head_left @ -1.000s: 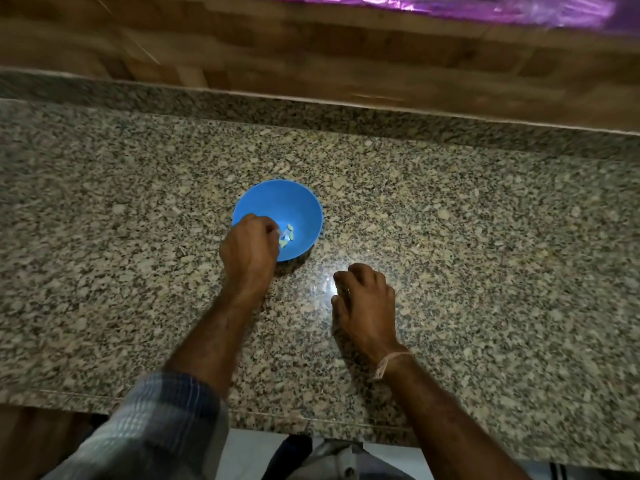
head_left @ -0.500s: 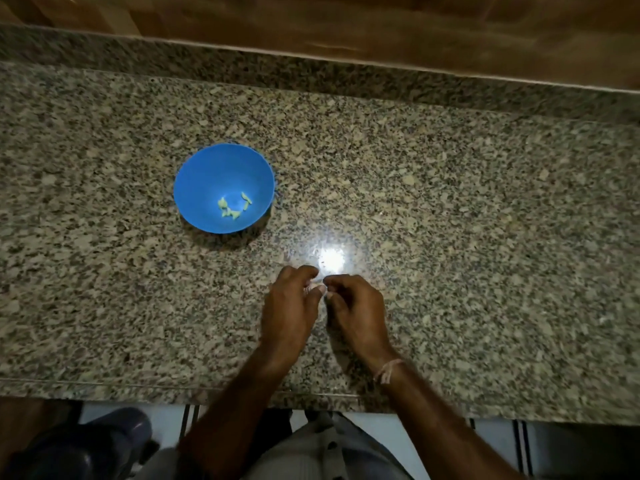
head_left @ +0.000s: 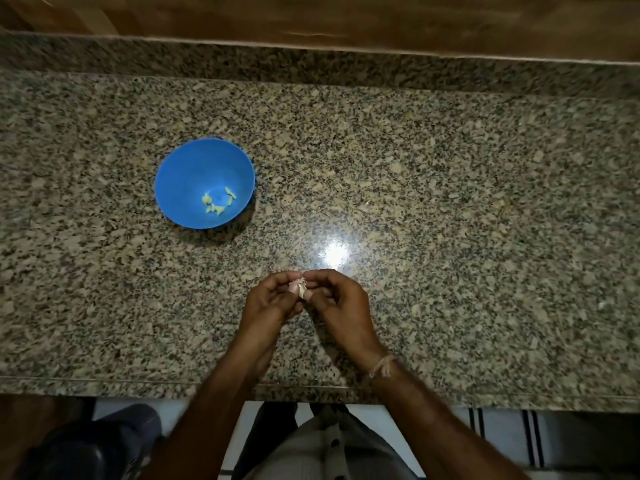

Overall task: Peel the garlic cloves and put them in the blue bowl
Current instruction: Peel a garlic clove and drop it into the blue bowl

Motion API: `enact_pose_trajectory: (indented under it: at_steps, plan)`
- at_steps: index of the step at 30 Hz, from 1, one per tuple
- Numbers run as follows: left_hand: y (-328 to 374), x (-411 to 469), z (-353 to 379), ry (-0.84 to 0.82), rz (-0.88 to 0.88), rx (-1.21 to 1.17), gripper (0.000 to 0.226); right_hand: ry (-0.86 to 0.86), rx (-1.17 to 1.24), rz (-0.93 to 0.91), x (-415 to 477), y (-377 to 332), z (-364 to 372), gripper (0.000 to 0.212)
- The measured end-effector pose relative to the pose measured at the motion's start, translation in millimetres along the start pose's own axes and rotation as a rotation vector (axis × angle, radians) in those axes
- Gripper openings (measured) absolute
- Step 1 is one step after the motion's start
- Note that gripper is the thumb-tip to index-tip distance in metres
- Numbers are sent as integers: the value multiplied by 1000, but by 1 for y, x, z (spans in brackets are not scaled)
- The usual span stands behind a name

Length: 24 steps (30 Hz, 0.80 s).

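Over on my left, the blue bowl [head_left: 194, 173] sits upright on the granite counter [head_left: 485, 202], with a small heap of pale peeled cloves [head_left: 218, 203] lying in its bottom, toward the right side. The bowl stands well apart from my hands.

Moving in, my left hand [head_left: 273, 303] is up off the stone near the front edge, fingers curled and cradling a garlic clove [head_left: 300, 288], whose papery skin sticks up ragged at the top. My right hand [head_left: 337, 299] meets it from the other side, thumb and forefinger pinched onto that skin, the other fingers tucked under. A bright glare [head_left: 335, 252] shines on the counter just beyond my knuckles. A thread band [head_left: 381, 365] circles my right wrist.
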<state>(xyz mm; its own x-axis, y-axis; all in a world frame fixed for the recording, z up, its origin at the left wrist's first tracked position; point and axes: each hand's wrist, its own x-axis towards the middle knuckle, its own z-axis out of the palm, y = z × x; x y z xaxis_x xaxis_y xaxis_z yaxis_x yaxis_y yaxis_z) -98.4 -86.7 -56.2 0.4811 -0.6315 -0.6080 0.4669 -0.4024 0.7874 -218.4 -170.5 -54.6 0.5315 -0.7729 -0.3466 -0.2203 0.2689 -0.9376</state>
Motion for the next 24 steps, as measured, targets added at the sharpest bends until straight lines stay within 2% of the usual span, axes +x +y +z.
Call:
enact_pose_trajectory:
  at_steps: [6, 9, 16, 20, 24]
  plan:
    - [2, 2, -1, -29, -61, -156, 18, 22, 26, 53, 2, 5, -2, 28]
    - [3, 1, -3, -57, -48, -192, 19, -21, 9, 54, 5, 1, -1, 26]
    - [5, -1, -6, 23, 14, -96, 20, -13, 2, 95, 11, -4, -2, 16]
    - [5, 5, -9, 111, 54, 40, 21, -13, -20, 141, 21, 9, -11, 16]
    - [3, 11, -4, 56, 21, 121, 20, -15, -102, 108, 22, 10, -10, 18]
